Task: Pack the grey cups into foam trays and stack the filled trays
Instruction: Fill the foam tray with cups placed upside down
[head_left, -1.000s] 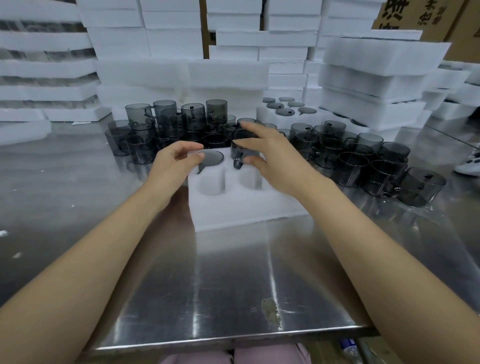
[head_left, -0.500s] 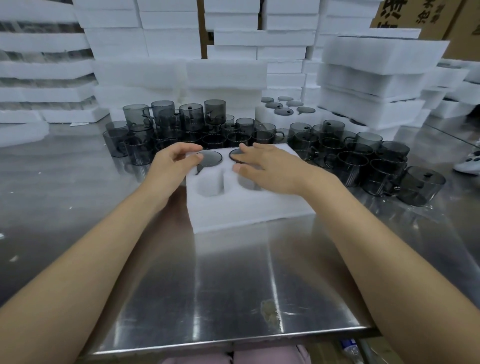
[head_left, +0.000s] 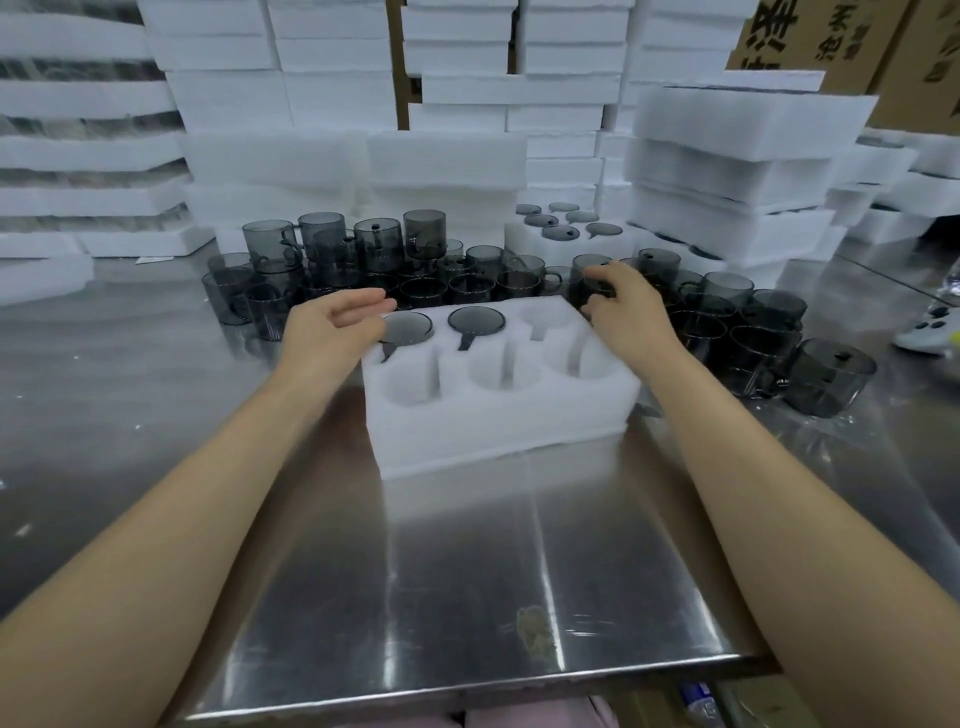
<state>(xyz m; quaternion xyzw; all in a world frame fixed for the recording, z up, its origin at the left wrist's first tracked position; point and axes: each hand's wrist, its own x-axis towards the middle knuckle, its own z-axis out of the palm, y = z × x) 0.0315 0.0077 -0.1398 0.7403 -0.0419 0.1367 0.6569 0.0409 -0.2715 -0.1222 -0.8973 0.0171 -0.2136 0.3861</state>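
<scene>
A white foam tray (head_left: 498, 426) lies on the steel table in front of me. Two grey cups sit upside down in its far row, one at the left (head_left: 408, 328) and one in the middle (head_left: 477, 320); the other holes hold nothing. My left hand (head_left: 332, 327) rests at the tray's far left corner, fingers loosely extended beside the left cup. My right hand (head_left: 626, 306) is beyond the tray's far right corner, fingers curled around a loose grey cup (head_left: 589, 278) standing among the others. Several loose grey cups (head_left: 374, 249) crowd the table behind the tray.
More cups (head_left: 826, 376) spread to the right of the tray. A filled tray (head_left: 566, 234) sits behind, beside stacks of foam trays (head_left: 737, 171) at right and back (head_left: 322, 156). Cardboard boxes (head_left: 831, 36) stand at top right. The table's edge (head_left: 467, 696) is near me.
My right hand left the middle cup seated in the tray and moved right and back to a loose cup. My left hand opened slightly at the tray's corner.
</scene>
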